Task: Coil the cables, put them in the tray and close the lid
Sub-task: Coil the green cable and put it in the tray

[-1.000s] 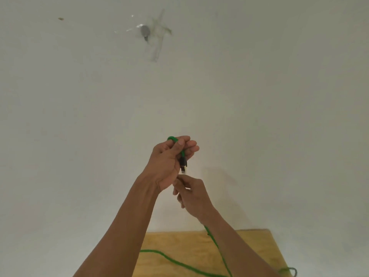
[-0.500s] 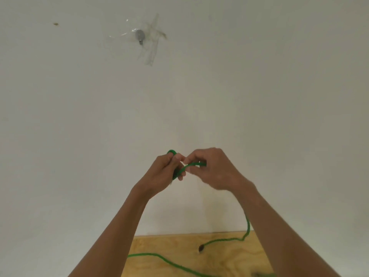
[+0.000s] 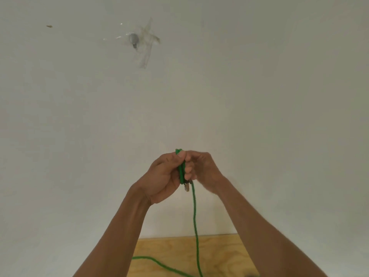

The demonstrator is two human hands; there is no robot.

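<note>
A green braided cable (image 3: 194, 216) hangs from my two raised hands down to the wooden table (image 3: 219, 254). My left hand (image 3: 163, 176) grips a small folded bundle of the cable, whose loop sticks out above the thumb. My right hand (image 3: 201, 168) presses against the left, fingers closed on the same bundle. A dark plug end with a metal tip (image 3: 187, 187) pokes out below the hands. A second stretch of cable curves across the table at the bottom. No tray or lid is in view.
A plain white wall fills most of the view. High on it sits a small grey fitting (image 3: 133, 40) under strips of clear tape. Only the far edge of the wooden table shows at the bottom.
My right hand has come back against the left and closed on the bundle. The cable now hangs straight down from the hands. Both hands sit slightly lower in view.
</note>
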